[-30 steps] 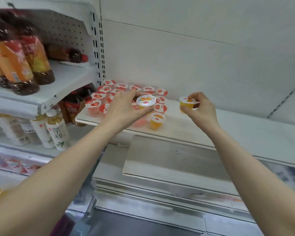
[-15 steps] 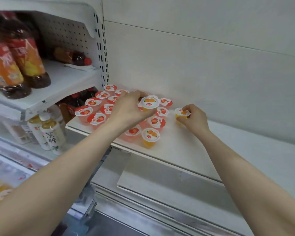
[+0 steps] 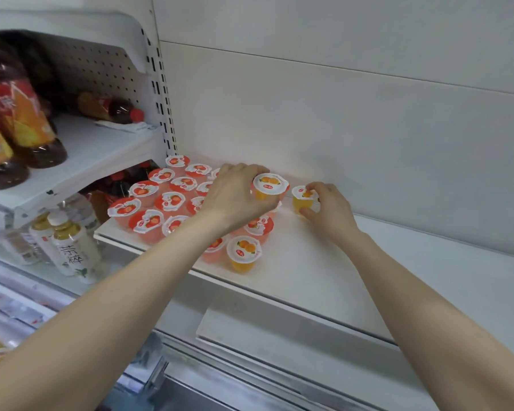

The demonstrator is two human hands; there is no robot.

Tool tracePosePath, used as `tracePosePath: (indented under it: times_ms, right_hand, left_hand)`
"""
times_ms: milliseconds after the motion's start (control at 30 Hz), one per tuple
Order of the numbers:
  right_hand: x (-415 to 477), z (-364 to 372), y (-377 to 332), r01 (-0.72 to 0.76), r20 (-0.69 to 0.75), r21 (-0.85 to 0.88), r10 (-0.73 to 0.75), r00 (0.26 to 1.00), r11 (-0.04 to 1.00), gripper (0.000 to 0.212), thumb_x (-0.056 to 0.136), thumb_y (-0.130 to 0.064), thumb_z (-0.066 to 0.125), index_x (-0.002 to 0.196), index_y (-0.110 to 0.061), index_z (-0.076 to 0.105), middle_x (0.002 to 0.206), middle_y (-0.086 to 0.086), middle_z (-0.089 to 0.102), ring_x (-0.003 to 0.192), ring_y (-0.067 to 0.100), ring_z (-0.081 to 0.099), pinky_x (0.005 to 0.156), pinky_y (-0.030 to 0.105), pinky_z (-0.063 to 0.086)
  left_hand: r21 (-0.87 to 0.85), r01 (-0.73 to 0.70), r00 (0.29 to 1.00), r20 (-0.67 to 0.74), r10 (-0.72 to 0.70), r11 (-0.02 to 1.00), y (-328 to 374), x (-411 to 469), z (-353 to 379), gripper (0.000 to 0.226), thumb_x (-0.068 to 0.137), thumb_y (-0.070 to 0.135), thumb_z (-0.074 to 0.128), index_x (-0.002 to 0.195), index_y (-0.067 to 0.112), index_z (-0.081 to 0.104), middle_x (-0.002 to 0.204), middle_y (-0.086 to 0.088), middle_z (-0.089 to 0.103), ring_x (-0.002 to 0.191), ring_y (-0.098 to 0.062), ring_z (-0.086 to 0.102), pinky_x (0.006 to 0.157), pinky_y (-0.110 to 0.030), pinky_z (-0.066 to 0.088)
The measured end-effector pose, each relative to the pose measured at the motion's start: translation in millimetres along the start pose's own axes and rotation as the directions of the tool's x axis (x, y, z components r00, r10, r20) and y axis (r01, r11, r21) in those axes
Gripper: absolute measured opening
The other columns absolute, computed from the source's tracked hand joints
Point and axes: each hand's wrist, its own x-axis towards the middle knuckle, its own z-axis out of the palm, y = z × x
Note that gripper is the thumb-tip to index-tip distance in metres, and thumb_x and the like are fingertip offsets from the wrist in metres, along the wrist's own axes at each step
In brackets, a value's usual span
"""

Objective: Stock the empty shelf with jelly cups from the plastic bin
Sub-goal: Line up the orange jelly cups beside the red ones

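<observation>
Several red jelly cups [image 3: 169, 200] stand in rows on the left part of the white shelf [image 3: 324, 274]. An orange jelly cup [image 3: 244, 254] stands at the front of the group. My left hand [image 3: 235, 194] grips another orange jelly cup [image 3: 269, 186] just above the cups at the back. My right hand [image 3: 330, 210] holds a third orange cup [image 3: 301, 200] that sits on the shelf near the back wall, right of the group. The plastic bin is out of view.
Large bottles of dark drink [image 3: 15, 126] fill the upper shelf at the left. Small tea bottles [image 3: 72, 247] stand on the shelf below. The white back panel [image 3: 339, 114] rises behind the cups. The shelf stretches bare to the right.
My right hand has lowered its orange cup onto the shelf near the back wall. My left hand has carried its cup a little further back over the group.
</observation>
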Motion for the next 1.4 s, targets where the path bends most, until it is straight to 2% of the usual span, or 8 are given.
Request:
tracePosePath:
  times_ms: [67,167,333,467,800,1000,1133,1400]
  right_hand:
    - [-3.5,-10.1,5.4,0.077,0.009,-0.080,-0.077,0.997,0.994,0.059,0.081,-0.022,0.071,0.136,-0.017,0.050,0.133,0.010,0.050,0.117,0.031,0.052,0.096,0.038,0.043]
    - [-9.2,-26.7,12.7,0.134,-0.039,-0.165,-0.142,0.989,0.977,0.059,0.083,-0.022,0.067,0.138,-0.016,0.048,0.135,0.011,0.048,0.118,0.034,0.051,0.097,0.045,0.043]
    - [-18.2,-45.8,21.5,0.128,-0.132,-0.164,-0.151,0.980,0.978,0.053,0.084,-0.018,0.067,0.135,-0.013,0.051,0.133,0.012,0.050,0.116,0.033,0.051,0.096,0.044,0.044]
    - [-21.5,-49.5,28.2,0.131,-0.147,-0.181,-0.159,0.976,0.975,0.051,0.085,-0.018,0.066,0.134,-0.011,0.052,0.133,0.012,0.051,0.116,0.033,0.051,0.095,0.044,0.044]
    - [-21.4,-46.8,25.7,0.126,-0.123,-0.222,-0.156,0.980,0.967,0.049,0.087,-0.017,0.065,0.133,-0.011,0.053,0.133,0.013,0.052,0.114,0.035,0.052,0.095,0.046,0.044]
    - [-25.4,-54.1,10.7,0.145,-0.098,-0.328,-0.186,0.978,0.933,0.049,0.087,-0.019,0.065,0.134,-0.010,0.053,0.132,0.015,0.053,0.113,0.036,0.053,0.092,0.046,0.045]
    - [-32.4,-58.2,-6.7,0.198,-0.088,-0.425,-0.258,0.962,0.883,0.047,0.085,-0.019,0.068,0.129,-0.007,0.056,0.125,0.016,0.057,0.105,0.038,0.056,0.086,0.045,0.045]
    - [-62.3,-45.3,-77.2,0.287,-0.065,-0.503,-0.367,0.928,0.815,0.048,0.086,-0.022,0.066,0.129,-0.006,0.055,0.124,0.015,0.058,0.106,0.037,0.056,0.089,0.045,0.044]
  left_hand:
    - [0.013,-0.043,0.999,0.007,0.043,0.999,8.6,4.1,5.6,0.048,0.074,0.054,0.058,0.113,0.027,0.064,0.106,0.005,0.068,0.101,-0.021,0.055,0.087,-0.032,0.042]
    - [0.031,-0.065,0.996,0.059,0.063,0.997,20.0,11.2,17.3,0.056,0.067,0.058,0.053,0.113,0.027,0.064,0.104,0.005,0.067,0.099,-0.022,0.053,0.086,-0.036,0.045]
    - [0.274,-0.147,0.986,0.122,0.117,0.950,23.7,19.3,51.6,0.050,0.068,0.064,0.055,0.095,0.024,0.066,0.093,0.002,0.067,0.096,-0.026,0.055,0.088,-0.036,0.040]
    - [0.412,-0.188,0.976,0.183,0.121,0.891,17.5,17.4,71.0,0.061,0.074,0.068,0.051,0.114,0.024,0.064,0.113,-0.001,0.062,0.112,-0.029,0.049,0.106,-0.045,0.031]
    - [0.428,-0.132,0.982,0.179,0.060,0.894,22.9,20.3,78.0,0.068,0.077,0.071,0.052,0.121,0.020,0.061,0.121,-0.003,0.058,0.120,-0.028,0.042,0.108,-0.040,0.029]
    - [0.401,-0.152,0.979,0.188,0.081,0.903,20.7,17.7,66.4,0.073,0.075,0.074,0.052,0.126,0.021,0.057,0.124,-0.003,0.059,0.120,-0.028,0.046,0.108,-0.042,0.030]
    - [0.356,-0.191,0.978,0.145,0.147,0.915,11.9,4.4,40.5,0.070,0.083,0.064,0.053,0.137,0.018,0.050,0.132,-0.004,0.056,0.126,-0.029,0.043,0.108,-0.039,0.028]
    - [0.419,-0.224,0.974,0.061,0.219,0.880,-25.6,-44.1,-32.7,0.060,0.089,0.049,0.057,0.137,0.014,0.051,0.134,-0.008,0.056,0.125,-0.030,0.045,0.107,-0.041,0.031]
